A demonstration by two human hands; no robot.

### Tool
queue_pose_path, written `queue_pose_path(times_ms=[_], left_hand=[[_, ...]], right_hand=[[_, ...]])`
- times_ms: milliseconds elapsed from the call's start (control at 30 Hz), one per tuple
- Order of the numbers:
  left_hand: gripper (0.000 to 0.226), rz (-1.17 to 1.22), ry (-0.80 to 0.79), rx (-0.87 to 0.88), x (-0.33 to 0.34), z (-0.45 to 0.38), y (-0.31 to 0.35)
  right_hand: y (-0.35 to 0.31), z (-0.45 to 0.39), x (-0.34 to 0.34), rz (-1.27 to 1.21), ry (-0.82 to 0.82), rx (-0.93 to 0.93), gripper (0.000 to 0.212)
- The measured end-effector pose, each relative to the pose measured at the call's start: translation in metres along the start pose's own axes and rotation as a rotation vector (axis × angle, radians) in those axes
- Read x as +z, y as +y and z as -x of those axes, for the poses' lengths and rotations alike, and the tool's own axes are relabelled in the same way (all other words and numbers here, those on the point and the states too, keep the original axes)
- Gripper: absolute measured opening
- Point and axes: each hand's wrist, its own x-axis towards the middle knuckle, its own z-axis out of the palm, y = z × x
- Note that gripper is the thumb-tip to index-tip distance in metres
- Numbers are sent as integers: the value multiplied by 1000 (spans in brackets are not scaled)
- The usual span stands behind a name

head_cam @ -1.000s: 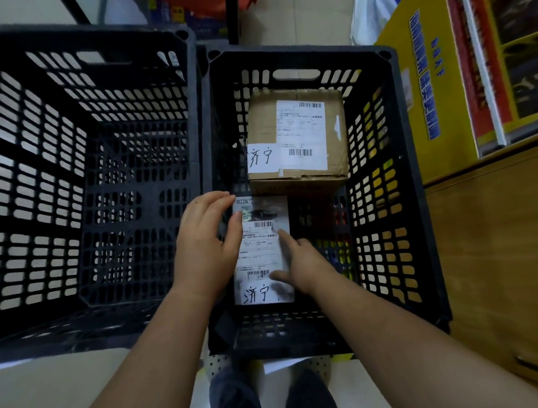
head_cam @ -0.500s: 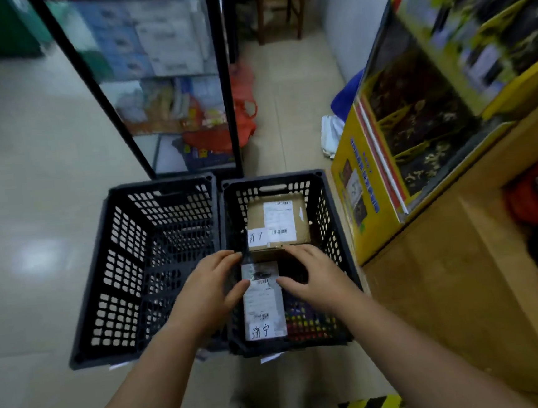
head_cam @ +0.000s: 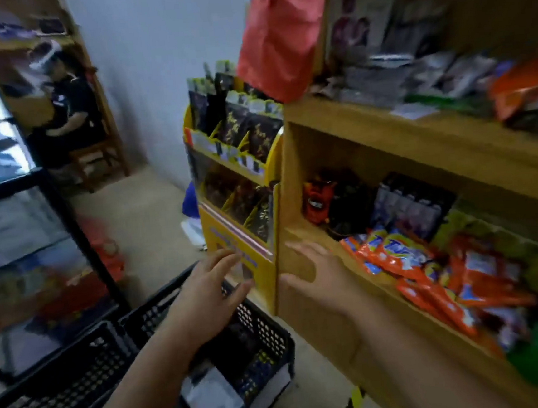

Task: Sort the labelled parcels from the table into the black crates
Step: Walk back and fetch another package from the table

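Two black crates stand on the floor at the lower left: the left crate [head_cam: 60, 394] and the right crate [head_cam: 266, 337]. A flat parcel with a white label [head_cam: 213, 400] lies in the right crate, partly hidden by my left forearm. My left hand [head_cam: 210, 290] hovers above the right crate, fingers spread, holding nothing. My right hand [head_cam: 319, 277] is raised in front of the wooden shelf, also spread and empty. The view is blurred by motion.
A wooden shelf unit [head_cam: 385, 135] with orange snack packets [head_cam: 413, 272] fills the right side. A yellow display stand [head_cam: 238, 206] stands just behind the crates. A black-framed glass cabinet [head_cam: 46, 242] is at the left. A person [head_cam: 64, 104] sits at the back.
Both hands have let go of the flat parcel and risen out of the right crate. My view has swung up and to the right, toward the shelves.
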Motion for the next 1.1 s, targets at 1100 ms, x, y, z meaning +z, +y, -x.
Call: queue_pose_path(times_ms=[1100], left_hand=[[62, 693, -1208, 1696, 208, 648, 751]], right_hand=[[-177, 1075, -98, 388, 1678, 1584, 64]])
